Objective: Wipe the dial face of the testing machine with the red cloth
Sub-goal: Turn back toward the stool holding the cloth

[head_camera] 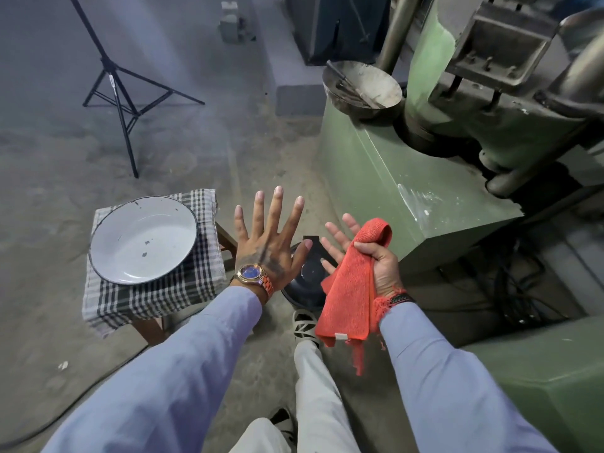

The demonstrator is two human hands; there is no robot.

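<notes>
I noted my right hand (369,256) pinching the red cloth (353,289) under the thumb, fingers loosely spread; my left hand (268,243) was splayed, empty. No dial face showed; the testing machine (408,178) stood beyond the right fingers, nearer that hand.

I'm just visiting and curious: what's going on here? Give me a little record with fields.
left hand: left hand empty, fingers spread, palm down, wristwatch on the wrist
right hand: right hand palm up, thumb pinning the red cloth, which hangs down
machine: green testing machine to the right; no dial face in view
stool: checked cloth over a stool, white enamel bowl on top
other: metal pan on the machine, black tripod on the floor
wiping: not yet begun
</notes>
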